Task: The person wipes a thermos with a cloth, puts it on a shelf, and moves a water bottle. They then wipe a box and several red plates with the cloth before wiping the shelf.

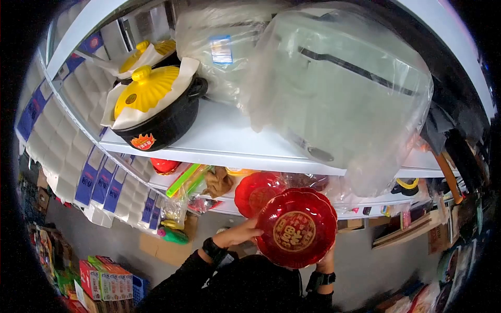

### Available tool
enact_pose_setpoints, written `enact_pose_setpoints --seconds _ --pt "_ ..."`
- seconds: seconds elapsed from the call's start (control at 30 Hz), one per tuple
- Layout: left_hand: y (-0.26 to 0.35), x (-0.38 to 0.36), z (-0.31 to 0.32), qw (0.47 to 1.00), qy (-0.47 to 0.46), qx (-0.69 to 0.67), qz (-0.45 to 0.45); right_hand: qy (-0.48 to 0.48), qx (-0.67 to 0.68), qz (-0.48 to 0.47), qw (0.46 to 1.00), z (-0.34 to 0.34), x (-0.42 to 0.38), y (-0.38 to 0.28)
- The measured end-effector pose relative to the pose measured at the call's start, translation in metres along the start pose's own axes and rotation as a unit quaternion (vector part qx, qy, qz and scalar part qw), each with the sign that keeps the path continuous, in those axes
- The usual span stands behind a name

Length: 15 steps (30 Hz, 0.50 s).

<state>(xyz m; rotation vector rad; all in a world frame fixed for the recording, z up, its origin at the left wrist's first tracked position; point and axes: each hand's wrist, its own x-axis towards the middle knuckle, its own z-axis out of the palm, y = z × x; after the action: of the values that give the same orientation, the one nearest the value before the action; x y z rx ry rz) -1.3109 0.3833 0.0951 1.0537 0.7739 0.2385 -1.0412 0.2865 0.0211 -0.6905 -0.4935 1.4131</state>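
Grips bowl (297, 229) at opposite sides with left hand (239, 233) and right hand (326, 261), partly hiding dish (255, 190) beyond, nearer the left.

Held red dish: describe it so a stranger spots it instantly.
Find the white upper shelf; lower in view, the left hand and right hand hold a scalloped, glossy red dish. Unlike the partly hidden rear dish, it is in front and shows its whole round gold emblem.
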Motion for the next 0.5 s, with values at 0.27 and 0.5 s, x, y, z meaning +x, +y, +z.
enact_pose_setpoints --seconds 0.27,0.5 --pt "0.016 -0.001 0.008 0.997 -0.057 0.049 0.033 0.088 -0.007 -0.027 0.996 -0.077 -0.024 0.006" --pt "-0.009 -0.007 -0.037 0.985 0.106 -0.093 0.101 0.178 0.124 -0.148 0.965 -0.015 -0.019 -0.044"
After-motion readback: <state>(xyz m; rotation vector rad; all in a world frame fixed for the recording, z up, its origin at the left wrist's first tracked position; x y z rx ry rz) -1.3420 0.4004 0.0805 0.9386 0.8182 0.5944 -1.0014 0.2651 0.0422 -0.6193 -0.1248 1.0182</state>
